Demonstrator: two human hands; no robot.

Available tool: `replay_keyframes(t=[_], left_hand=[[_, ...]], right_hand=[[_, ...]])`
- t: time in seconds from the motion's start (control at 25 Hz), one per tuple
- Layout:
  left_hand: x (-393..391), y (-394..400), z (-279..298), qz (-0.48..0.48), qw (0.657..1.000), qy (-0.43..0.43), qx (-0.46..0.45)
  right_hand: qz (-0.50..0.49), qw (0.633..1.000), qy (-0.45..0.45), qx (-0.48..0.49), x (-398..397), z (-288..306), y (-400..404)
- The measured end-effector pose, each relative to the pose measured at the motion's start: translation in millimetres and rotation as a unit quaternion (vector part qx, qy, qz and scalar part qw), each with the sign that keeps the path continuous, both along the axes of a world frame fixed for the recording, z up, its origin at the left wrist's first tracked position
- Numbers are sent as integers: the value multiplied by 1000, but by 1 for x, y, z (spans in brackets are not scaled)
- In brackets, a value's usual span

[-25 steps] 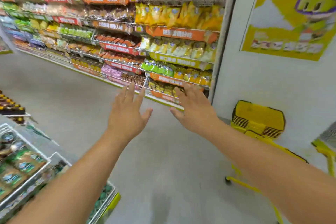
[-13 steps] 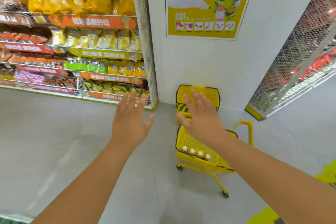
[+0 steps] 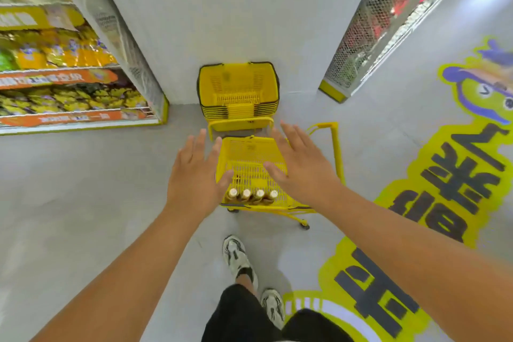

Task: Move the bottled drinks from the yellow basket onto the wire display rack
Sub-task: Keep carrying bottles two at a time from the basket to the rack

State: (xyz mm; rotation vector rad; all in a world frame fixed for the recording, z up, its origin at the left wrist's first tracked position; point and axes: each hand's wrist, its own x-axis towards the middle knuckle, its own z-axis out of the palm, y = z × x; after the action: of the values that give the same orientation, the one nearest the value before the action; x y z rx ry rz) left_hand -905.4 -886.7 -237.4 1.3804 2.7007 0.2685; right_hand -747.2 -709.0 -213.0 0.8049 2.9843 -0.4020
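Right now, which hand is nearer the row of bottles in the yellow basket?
Left. The left hand hovers open just up-left of the row of bottles, its thumb near the first cap. The right hand is open up-right of them, slightly farther.

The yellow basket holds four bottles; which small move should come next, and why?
Probably lower the right hand to the bottles and grip one: both hands, the left hand too, are open and empty above the yellow basket.
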Motion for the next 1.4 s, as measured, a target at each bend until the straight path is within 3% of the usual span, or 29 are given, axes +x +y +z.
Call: replay_keyframes(t=[0.24,0.48,0.8,1.04,1.4], left_hand=[[-35,64,-106,-61,993,-56,-78],[-30,102,-233,-84,983,-121,-106],[-22,136,-377,-110,962,-166,-188],[-17,142,-434,-130,941,-187,-251],[-15,157,-480,-151,912,-214,-318]], right_hand=[[7,997,-39,-71,-26,-96,43],[-4,983,-92,-161,-22,-234,77],[35,968,-139,-206,-18,-381,121],[108,948,-194,-229,-13,-458,130],[148,925,-226,-268,-16,-513,136]])
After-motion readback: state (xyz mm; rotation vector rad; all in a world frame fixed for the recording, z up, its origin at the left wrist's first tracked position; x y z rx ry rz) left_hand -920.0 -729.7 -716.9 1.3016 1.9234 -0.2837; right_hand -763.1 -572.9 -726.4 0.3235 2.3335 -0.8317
